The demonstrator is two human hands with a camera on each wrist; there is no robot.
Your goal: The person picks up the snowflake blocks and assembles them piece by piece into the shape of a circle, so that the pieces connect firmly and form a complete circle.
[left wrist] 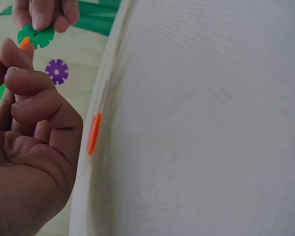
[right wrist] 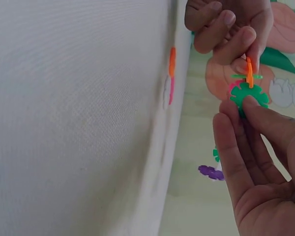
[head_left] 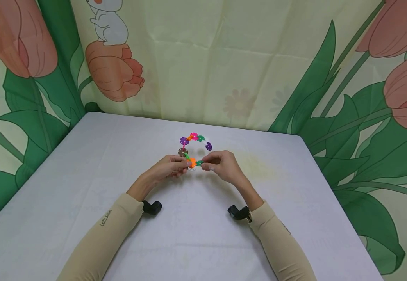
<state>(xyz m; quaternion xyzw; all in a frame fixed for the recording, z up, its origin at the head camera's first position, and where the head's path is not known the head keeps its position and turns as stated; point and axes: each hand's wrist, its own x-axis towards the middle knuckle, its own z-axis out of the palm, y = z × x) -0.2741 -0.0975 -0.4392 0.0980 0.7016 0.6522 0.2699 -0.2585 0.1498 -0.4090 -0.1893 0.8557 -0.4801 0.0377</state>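
A curved chain of slotted plastic snowflake discs hangs between the hands, with a brown disc (head_left: 182, 152), a purple disc (head_left: 184, 141) and a pink disc (head_left: 194, 136) along it. At its far end is another purple disc (head_left: 208, 146). The left hand (head_left: 168, 167) pinches an orange disc (head_left: 192, 162) near the other end. Between thumb and fingers, the right hand (head_left: 225, 167) pinches a green disc (right wrist: 240, 91). In the right wrist view the orange disc (right wrist: 250, 73) stands edge-on against the green disc's rim, the two at an angle.
Low on the white tabletop (head_left: 196, 234), the wrist views show an orange piece (left wrist: 94, 134) and a pink piece (right wrist: 171, 92) edge-on. Black wrist cameras (head_left: 152, 207) stick out inward from the sleeves. A tulip-print curtain (head_left: 203, 78) hangs behind the table.
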